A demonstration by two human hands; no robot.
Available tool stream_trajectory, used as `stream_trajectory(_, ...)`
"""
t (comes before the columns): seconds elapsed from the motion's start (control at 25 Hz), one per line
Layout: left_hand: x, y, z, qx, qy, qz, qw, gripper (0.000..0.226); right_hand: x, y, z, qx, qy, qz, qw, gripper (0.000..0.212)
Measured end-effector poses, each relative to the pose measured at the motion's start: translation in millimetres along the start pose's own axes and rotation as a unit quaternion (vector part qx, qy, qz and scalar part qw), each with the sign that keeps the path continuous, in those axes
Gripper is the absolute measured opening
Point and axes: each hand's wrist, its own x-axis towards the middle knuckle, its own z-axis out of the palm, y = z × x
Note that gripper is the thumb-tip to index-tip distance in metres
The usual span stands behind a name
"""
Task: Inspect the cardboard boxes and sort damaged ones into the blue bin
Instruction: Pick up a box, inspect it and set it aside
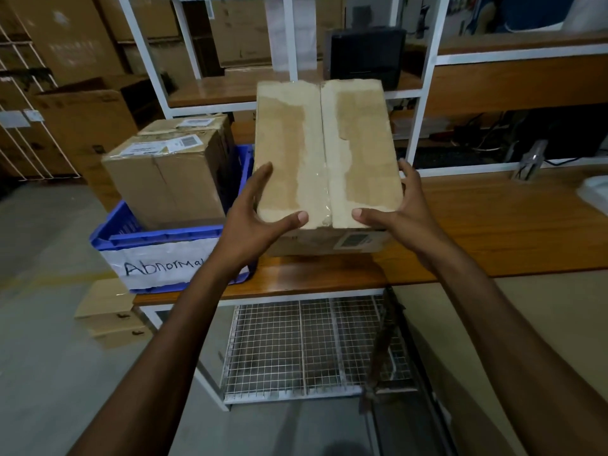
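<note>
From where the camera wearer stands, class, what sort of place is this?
Probably a warehouse packing or returns station: stacked cartons behind, a blue bin labelled "Abnormal" holding boxes, and a wooden workbench under white metal shelving.

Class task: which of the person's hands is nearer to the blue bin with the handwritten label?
Left. The left hand grips the box's left side, right beside the blue bin; the right hand is on the box's far side.
</note>
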Motion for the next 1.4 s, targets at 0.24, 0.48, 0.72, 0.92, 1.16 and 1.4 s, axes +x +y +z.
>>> stream_trajectory(0.24, 8.9, 14.9, -13.4, 0.008, 0.031, 0.040, 0.999, 0.076, -5.6, -18.0, -6.8, -0.043, 0.001, -0.056, 0.998, 0.105)
stream_trajectory(0.48, 2.4, 29.7, -20.1, 0.036, 0.063, 0.021, 0.997, 0.093, -16.6, -27.8, -9.8, -0.069, 0.071, -0.073, 0.992, 0.106)
stream_trajectory(0.72, 3.1, 37.6, -16.5, 0.016, 0.122, -0.055, 0.991, 0.094, -11.7, -40.0, -5.6, -0.020, 0.155, -0.045, 0.987, 0.096)
stream_trajectory(0.92, -0.4, 23.2, -12.6, -0.035, 0.076, -0.078, 0.993, 0.091, -6.6, -35.9, -11.6, 0.017, 0.045, -0.018, 0.999, 0.089)
stream_trajectory(1.16, 10.6, -3.2, -6.3, -0.033, 0.036, -0.096, 0.994, 0.084, 6.0, -2.1, 8.9, 0.030, 0.053, 0.027, 0.998, 0.080)
stream_trajectory(1.4, 16.9, -18.7, 9.7, -0.022, 0.078, -0.132, 0.988, 0.120, 21.3, 4.1, 25.3, -0.021, 0.107, 0.027, 0.994, 0.089)
